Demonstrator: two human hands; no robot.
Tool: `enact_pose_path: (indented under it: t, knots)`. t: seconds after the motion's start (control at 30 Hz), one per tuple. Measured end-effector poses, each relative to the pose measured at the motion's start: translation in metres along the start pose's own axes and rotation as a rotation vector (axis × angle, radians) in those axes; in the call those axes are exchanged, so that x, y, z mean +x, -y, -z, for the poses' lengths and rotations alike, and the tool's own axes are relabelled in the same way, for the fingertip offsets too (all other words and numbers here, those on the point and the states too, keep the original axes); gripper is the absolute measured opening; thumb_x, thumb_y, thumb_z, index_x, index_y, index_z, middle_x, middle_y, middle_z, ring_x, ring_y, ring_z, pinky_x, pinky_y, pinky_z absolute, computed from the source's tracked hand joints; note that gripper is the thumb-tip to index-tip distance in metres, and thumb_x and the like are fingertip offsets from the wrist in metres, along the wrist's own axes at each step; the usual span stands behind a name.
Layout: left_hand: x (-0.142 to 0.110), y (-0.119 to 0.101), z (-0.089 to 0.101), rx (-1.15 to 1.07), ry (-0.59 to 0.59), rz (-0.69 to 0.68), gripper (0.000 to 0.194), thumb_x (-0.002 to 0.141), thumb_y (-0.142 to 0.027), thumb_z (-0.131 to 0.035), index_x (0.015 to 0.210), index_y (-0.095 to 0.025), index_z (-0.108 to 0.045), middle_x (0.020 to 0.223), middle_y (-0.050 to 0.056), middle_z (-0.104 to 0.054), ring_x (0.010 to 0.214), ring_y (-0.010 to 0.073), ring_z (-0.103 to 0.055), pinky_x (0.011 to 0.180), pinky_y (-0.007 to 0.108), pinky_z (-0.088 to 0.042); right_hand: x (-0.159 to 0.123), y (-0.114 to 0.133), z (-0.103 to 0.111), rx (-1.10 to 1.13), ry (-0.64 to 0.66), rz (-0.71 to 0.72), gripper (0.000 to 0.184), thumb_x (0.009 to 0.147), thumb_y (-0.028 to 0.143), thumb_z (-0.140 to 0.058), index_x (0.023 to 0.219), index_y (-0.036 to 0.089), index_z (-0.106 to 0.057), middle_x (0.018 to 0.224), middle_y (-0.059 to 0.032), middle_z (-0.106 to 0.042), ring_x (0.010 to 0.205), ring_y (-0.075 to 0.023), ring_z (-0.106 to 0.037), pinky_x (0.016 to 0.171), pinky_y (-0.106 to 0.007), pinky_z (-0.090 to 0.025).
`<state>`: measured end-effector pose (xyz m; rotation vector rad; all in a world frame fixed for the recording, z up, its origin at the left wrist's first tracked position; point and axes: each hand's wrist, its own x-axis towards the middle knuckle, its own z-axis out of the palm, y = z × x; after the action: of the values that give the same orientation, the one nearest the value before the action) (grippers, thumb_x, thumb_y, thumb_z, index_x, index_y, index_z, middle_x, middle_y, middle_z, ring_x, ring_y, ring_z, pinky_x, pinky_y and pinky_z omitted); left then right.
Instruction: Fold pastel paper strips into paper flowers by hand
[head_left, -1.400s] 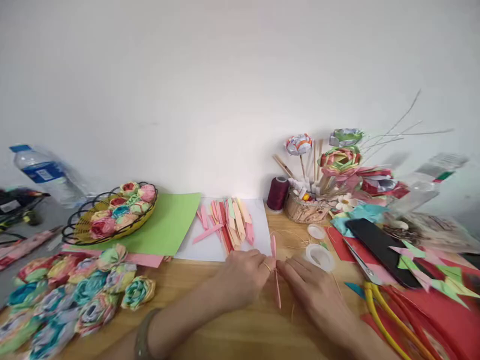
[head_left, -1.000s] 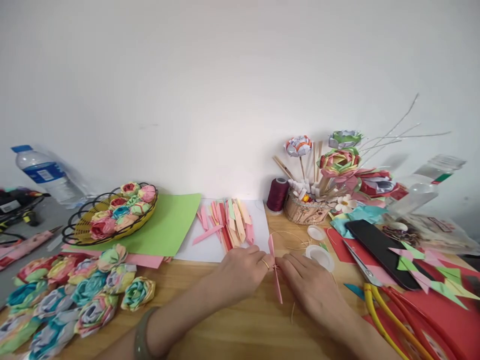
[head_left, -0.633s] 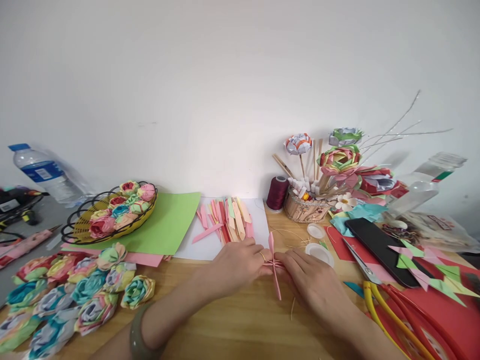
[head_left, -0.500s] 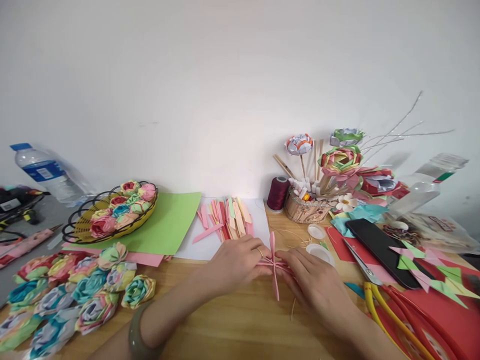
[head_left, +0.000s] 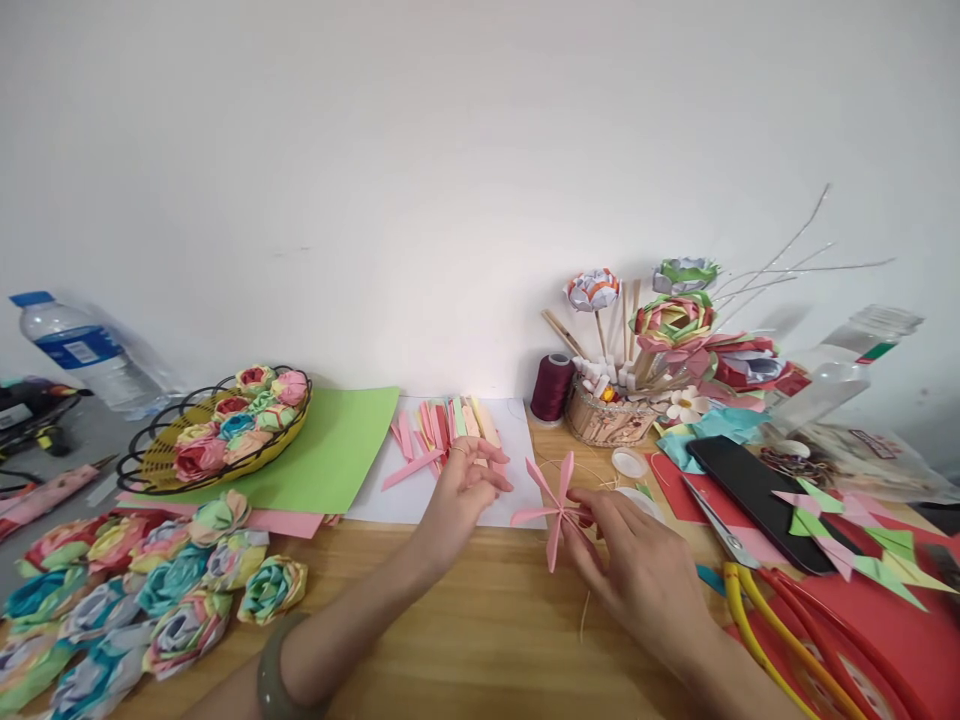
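My right hand (head_left: 637, 560) pinches a pink folded-paper flower (head_left: 556, 512) by its right side, thumb and fingertips on it. Its narrow pointed petals fan out to the left, up and down; those near the fingers are partly hidden. To the left of the flower, my left hand (head_left: 463, 505) is raised with its fingers apart and nothing in them. It wears a ring, with a bangle (head_left: 276, 672) on the forearm. Just behind that hand, a bundle of folded paper strips (head_left: 446, 420), pink, red, green and yellow, lies on a white sheet (head_left: 521, 480).
At left are a yellow basket (head_left: 165, 465) of paper flowers, more paper flowers (head_left: 176, 575) and a water bottle (head_left: 82, 345). At right stand a thread spool (head_left: 552, 388) and a flower pot (head_left: 609, 418). Scissors (head_left: 724, 525), a black phone (head_left: 761, 500) and yellow-handled tool (head_left: 750, 620) lie nearer.
My left hand has let go of the pink paper flower and moved left and up, its fingers opening. In my right hand the flower has turned, so more petals show.
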<state>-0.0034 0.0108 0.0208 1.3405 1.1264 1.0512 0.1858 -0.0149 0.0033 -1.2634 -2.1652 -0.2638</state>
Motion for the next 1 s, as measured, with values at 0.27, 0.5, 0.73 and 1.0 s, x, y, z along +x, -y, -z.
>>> enact_pose_path:
  t: [0.27, 0.5, 0.73, 1.0]
  knots:
    - [-0.012, -0.003, -0.010, 0.624, 0.108, -0.479, 0.058, 0.064, -0.012, -0.055, 0.119, -0.022, -0.038, 0.132, 0.013, -0.030, 0.122, 0.0270, -0.030, 0.098, 0.048, -0.030, 0.001, 0.005, 0.001, 0.059, 0.061, 0.131, 0.014, 0.086, 0.022, -0.043, 0.091, 0.015, -0.055, 0.073, -0.0061, -0.062, 0.066, -0.0171, -0.057, 0.056, -0.027, -0.040]
    - [0.000, 0.005, -0.009, 0.121, 0.258, 0.115, 0.080, 0.061, -0.024, -0.067, 0.129, -0.015, -0.027, 0.083, 0.004, -0.060, 0.061, 0.0136, -0.056, 0.059, 0.031, -0.046, 0.000, 0.003, 0.001, 0.064, -0.187, 0.154, 0.032, 0.081, 0.021, -0.054, 0.110, 0.014, -0.044, 0.102, -0.0152, -0.057, 0.095, -0.0247, -0.053, 0.074, -0.037, -0.045]
    - [0.001, 0.001, -0.011, -0.326, 0.159, 0.385, 0.034, 0.051, -0.028, -0.076, 0.075, -0.011, -0.058, 0.074, 0.003, -0.063, 0.056, 0.0109, -0.056, 0.061, 0.029, -0.047, 0.000, 0.008, 0.003, -0.005, -0.170, 0.166, 0.013, 0.079, 0.020, -0.057, 0.090, 0.016, -0.054, 0.079, -0.0080, -0.063, 0.073, -0.0195, -0.056, 0.063, -0.032, -0.044]
    - [-0.002, -0.003, -0.004, -0.395, 0.273, 0.498, 0.034, 0.065, -0.044, -0.063, 0.081, -0.015, -0.063, 0.094, 0.007, -0.065, 0.096, 0.0193, -0.056, 0.082, 0.031, -0.040, -0.001, 0.002, 0.002, 0.145, -0.074, 0.096, 0.014, 0.086, 0.013, -0.045, 0.091, 0.017, -0.057, 0.077, -0.0058, -0.065, 0.069, -0.0154, -0.058, 0.059, -0.026, -0.043]
